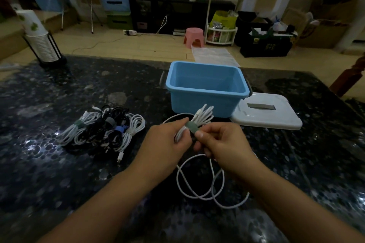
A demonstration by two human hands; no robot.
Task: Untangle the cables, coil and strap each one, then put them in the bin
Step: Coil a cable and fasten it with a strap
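Dark speckled stone makes up the table [59, 163] I am working at, with a cluttered room beyond its far edge. My left hand [167, 140] is curled around a coiled white cable [203, 116], gripping the bundle at its middle so that its looped ends fan out past my knuckles toward the bin. My right hand [221, 142] pinches a grey-green strap [191, 127] between thumb and forefinger, the strap wrapped across the bundle right where my two hands meet. Below my fingers, toward me, a loose length of the same white cable [199, 181] lies in open loops on the stone between my forearms. Just beyond my fingertips stands a blue bin [207, 92], nothing visible inside it from here. Its white lid [270, 114] lies flat on the table beside it, out past my right hand and touching the bin's corner. Off to the left of my left hand sits a pile of strapped cables [102, 130], white and black, bound with green, grey and blue ties. Farther out on that side, near the table's far corner, a stack of paper cups [37, 33] leans in a black wire holder.
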